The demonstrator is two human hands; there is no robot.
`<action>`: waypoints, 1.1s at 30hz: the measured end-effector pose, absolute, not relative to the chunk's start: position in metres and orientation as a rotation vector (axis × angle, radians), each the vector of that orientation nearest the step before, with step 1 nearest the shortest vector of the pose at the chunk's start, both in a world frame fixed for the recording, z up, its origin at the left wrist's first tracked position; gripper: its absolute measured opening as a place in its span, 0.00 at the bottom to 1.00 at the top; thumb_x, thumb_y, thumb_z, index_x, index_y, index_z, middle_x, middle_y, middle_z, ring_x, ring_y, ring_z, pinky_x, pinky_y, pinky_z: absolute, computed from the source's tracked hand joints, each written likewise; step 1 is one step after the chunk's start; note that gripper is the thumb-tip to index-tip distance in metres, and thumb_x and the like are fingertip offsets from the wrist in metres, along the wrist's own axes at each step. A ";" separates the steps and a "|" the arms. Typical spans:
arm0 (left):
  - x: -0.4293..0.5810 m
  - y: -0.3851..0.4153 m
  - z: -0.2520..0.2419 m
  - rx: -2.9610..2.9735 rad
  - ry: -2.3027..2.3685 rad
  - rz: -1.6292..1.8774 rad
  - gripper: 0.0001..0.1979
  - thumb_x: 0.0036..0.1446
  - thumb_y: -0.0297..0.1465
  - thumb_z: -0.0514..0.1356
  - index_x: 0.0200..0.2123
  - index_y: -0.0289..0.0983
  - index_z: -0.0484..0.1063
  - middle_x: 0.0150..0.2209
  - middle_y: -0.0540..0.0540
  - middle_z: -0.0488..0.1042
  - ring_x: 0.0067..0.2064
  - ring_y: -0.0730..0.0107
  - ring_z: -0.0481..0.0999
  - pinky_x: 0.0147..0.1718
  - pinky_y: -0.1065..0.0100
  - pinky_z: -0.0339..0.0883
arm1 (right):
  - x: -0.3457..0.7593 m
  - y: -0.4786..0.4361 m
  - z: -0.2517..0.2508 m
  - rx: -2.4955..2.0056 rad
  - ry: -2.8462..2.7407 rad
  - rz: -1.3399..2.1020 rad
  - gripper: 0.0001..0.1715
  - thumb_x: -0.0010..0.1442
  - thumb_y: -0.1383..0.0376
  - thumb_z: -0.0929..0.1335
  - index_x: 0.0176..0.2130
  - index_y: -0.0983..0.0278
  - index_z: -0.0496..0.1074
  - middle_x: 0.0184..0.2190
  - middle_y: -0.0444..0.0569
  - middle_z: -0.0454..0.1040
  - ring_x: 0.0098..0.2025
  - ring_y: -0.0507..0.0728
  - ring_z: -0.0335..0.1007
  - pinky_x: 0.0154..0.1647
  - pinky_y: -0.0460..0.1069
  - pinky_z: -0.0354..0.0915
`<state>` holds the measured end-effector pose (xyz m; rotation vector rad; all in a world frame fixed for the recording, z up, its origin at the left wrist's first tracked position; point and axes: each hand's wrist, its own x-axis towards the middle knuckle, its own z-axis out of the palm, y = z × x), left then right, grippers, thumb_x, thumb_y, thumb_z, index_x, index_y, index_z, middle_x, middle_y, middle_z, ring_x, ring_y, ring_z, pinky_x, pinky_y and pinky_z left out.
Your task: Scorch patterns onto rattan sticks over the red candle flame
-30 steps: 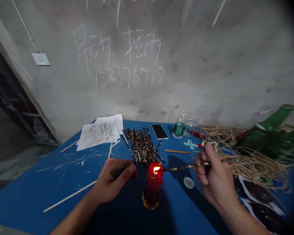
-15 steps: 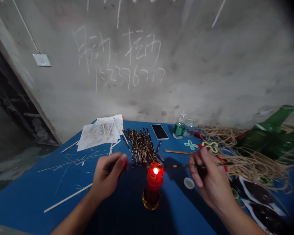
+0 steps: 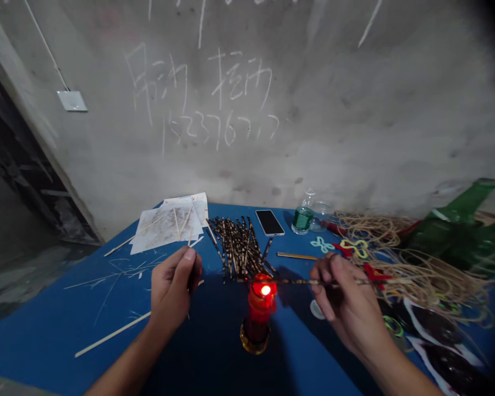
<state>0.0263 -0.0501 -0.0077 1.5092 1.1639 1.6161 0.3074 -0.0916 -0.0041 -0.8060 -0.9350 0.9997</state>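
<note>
My right hand [image 3: 346, 297] pinches a thin stick [image 3: 292, 281] with dark scorched bands, held level. Its left part crosses the top of a lit red candle [image 3: 259, 311], right by the flame. The candle stands upright on a gold-coloured base. To the left of the candle, my left hand [image 3: 175, 283] is closed with curled fingers, apart from the held stick. Whatever lies inside those fingers is hidden. Behind the candle lies a pile of dark-banded sticks [image 3: 237, 245]. A small white cap [image 3: 317, 309] is partly covered by my right hand.
Pale sticks and smudged paper [image 3: 160, 228] lie on the blue table [image 3: 45, 324]. At the back are a phone [image 3: 269, 223] and a small bottle with green liquid [image 3: 302, 219]. Coiled cord [image 3: 441, 275], flower-shaped loops [image 3: 353, 247] and green bottles [image 3: 449, 225] fill the right side.
My left hand has drawn back a little to the left, away from the candle. The stick in my right hand has shifted left, so its end reaches further past the flame.
</note>
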 end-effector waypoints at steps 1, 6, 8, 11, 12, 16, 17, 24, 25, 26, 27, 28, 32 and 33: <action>0.027 -0.050 -0.007 1.484 1.154 1.630 0.24 0.71 0.42 0.56 0.23 0.38 0.68 0.19 0.52 0.64 0.20 0.75 0.62 0.20 0.72 0.55 | 0.307 -0.092 -0.004 -0.800 -0.936 1.003 0.30 0.61 0.44 0.78 0.25 0.64 0.71 0.24 0.45 0.78 0.10 0.43 0.59 0.12 0.39 0.50; 0.030 -0.049 -0.003 1.360 1.088 1.699 0.21 0.69 0.41 0.56 0.24 0.38 0.69 0.19 0.52 0.65 0.19 0.75 0.61 0.18 0.73 0.54 | 0.310 -0.093 -0.002 -0.833 -0.940 0.938 0.17 0.60 0.50 0.80 0.40 0.58 0.81 0.25 0.44 0.80 0.13 0.45 0.60 0.12 0.40 0.51; 0.030 -0.050 -0.003 1.334 1.074 1.704 0.20 0.68 0.41 0.56 0.25 0.38 0.69 0.19 0.51 0.65 0.19 0.75 0.61 0.18 0.73 0.54 | 0.314 -0.090 0.000 -0.867 -0.963 0.861 0.17 0.60 0.52 0.81 0.42 0.58 0.81 0.17 0.41 0.73 0.19 0.50 0.67 0.17 0.40 0.60; 0.029 -0.050 -0.003 1.332 1.068 1.694 0.20 0.69 0.41 0.55 0.26 0.38 0.69 0.19 0.52 0.65 0.20 0.75 0.60 0.18 0.73 0.53 | 0.322 -0.077 0.006 -0.922 -0.959 0.779 0.21 0.55 0.50 0.83 0.39 0.59 0.81 0.11 0.39 0.66 0.21 0.53 0.68 0.19 0.41 0.62; 0.028 -0.050 -0.004 1.332 1.065 1.690 0.20 0.69 0.41 0.55 0.26 0.38 0.69 0.20 0.52 0.64 0.20 0.75 0.60 0.18 0.73 0.53 | 0.325 -0.071 0.009 -0.971 -0.946 0.778 0.23 0.54 0.49 0.83 0.39 0.60 0.80 0.13 0.39 0.68 0.18 0.50 0.63 0.16 0.41 0.57; 0.026 -0.047 -0.005 1.374 1.047 1.670 0.21 0.71 0.42 0.55 0.26 0.38 0.68 0.20 0.52 0.63 0.21 0.75 0.60 0.19 0.72 0.54 | 0.331 -0.035 0.019 -1.051 -1.037 0.769 0.28 0.53 0.43 0.81 0.34 0.62 0.77 0.16 0.40 0.71 0.13 0.47 0.53 0.11 0.43 0.49; 0.025 -0.046 -0.005 1.391 1.048 1.663 0.22 0.71 0.43 0.55 0.26 0.38 0.68 0.21 0.52 0.63 0.21 0.75 0.61 0.19 0.72 0.54 | 0.330 -0.025 0.020 -1.062 -1.118 0.759 0.29 0.55 0.41 0.79 0.33 0.63 0.77 0.18 0.41 0.72 0.14 0.47 0.55 0.12 0.43 0.50; 0.021 -0.035 -0.014 1.452 1.069 1.557 0.22 0.72 0.46 0.54 0.29 0.38 0.69 0.22 0.53 0.63 0.22 0.73 0.61 0.20 0.71 0.54 | 0.290 0.048 0.006 -1.245 -1.695 0.973 0.33 0.62 0.37 0.72 0.28 0.63 0.74 0.20 0.44 0.74 0.13 0.48 0.60 0.14 0.45 0.54; 0.021 -0.033 -0.016 1.432 1.081 1.560 0.22 0.72 0.47 0.54 0.30 0.38 0.69 0.21 0.53 0.62 0.22 0.73 0.60 0.20 0.71 0.53 | 0.283 0.059 0.002 -1.261 -1.748 0.993 0.33 0.65 0.38 0.70 0.28 0.63 0.74 0.20 0.44 0.74 0.14 0.48 0.59 0.15 0.45 0.55; 0.020 -0.030 -0.018 1.424 1.087 1.560 0.21 0.72 0.47 0.54 0.31 0.39 0.70 0.21 0.54 0.61 0.22 0.73 0.60 0.20 0.71 0.53 | 0.276 0.070 -0.003 -1.280 -1.800 1.005 0.32 0.68 0.40 0.69 0.29 0.64 0.74 0.20 0.44 0.75 0.14 0.48 0.60 0.15 0.45 0.56; 0.020 -0.027 -0.019 1.421 1.100 1.544 0.21 0.71 0.47 0.54 0.31 0.39 0.69 0.21 0.54 0.62 0.22 0.73 0.60 0.21 0.71 0.53 | 0.270 0.081 -0.006 -1.305 -1.850 1.011 0.31 0.70 0.42 0.69 0.29 0.64 0.75 0.21 0.44 0.75 0.15 0.48 0.61 0.16 0.45 0.58; 0.020 -0.025 -0.021 1.407 1.127 1.534 0.21 0.71 0.47 0.55 0.30 0.39 0.68 0.21 0.54 0.62 0.22 0.73 0.59 0.20 0.71 0.52 | 0.264 0.091 -0.009 -1.335 -1.896 1.006 0.30 0.71 0.44 0.69 0.30 0.65 0.76 0.22 0.45 0.76 0.16 0.49 0.63 0.17 0.45 0.60; 0.020 -0.018 -0.024 1.357 1.162 1.496 0.20 0.70 0.46 0.55 0.31 0.39 0.67 0.21 0.56 0.59 0.22 0.73 0.57 0.20 0.71 0.50 | 0.255 0.118 -0.011 -1.453 -1.988 0.851 0.15 0.73 0.56 0.72 0.52 0.65 0.78 0.47 0.50 0.81 0.42 0.58 0.81 0.42 0.54 0.79; 0.020 -0.017 -0.024 1.359 1.151 1.494 0.19 0.71 0.46 0.54 0.31 0.39 0.67 0.21 0.56 0.59 0.23 0.73 0.57 0.21 0.71 0.50 | 0.255 0.119 -0.010 -1.471 -1.978 0.785 0.16 0.73 0.58 0.72 0.55 0.63 0.77 0.53 0.53 0.79 0.48 0.60 0.80 0.48 0.57 0.79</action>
